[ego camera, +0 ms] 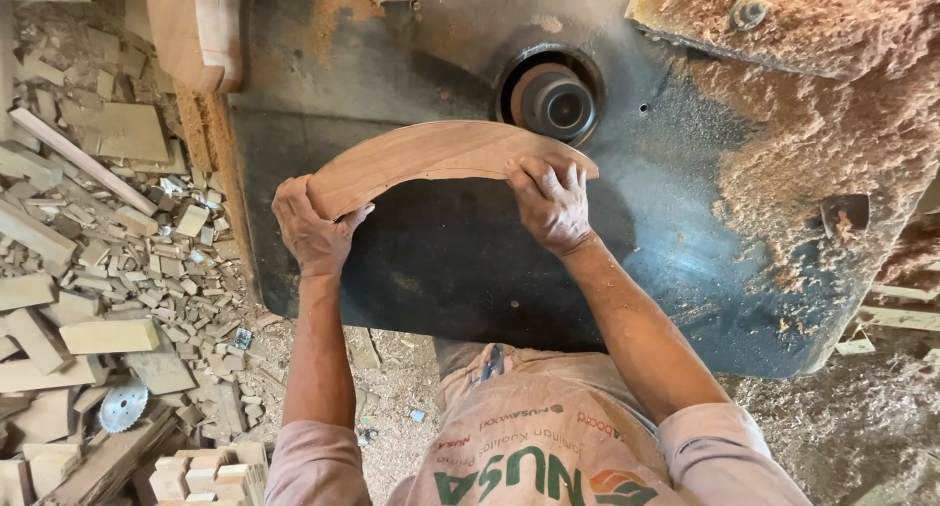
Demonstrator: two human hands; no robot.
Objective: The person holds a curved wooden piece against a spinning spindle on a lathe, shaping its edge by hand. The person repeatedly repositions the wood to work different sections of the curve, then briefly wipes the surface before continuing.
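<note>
A curved, arch-shaped piece of reddish wood [431, 154] lies flat on a dark metal machine table [470, 271]. My left hand [311, 230] grips its left end. My right hand [550, 205] presses down on its right part. The outer edge of the arch sits right beside the round spindle cutter [554, 99], which stands in a hole in the table. Whether the wood touches the cutter cannot be told.
Thick sawdust [832, 124] covers the table's right side. Several wood offcuts [108, 261] and a circular saw blade [123, 406] lie on the floor at left. More curved wooden pieces [196, 26] rest at the table's upper left corner.
</note>
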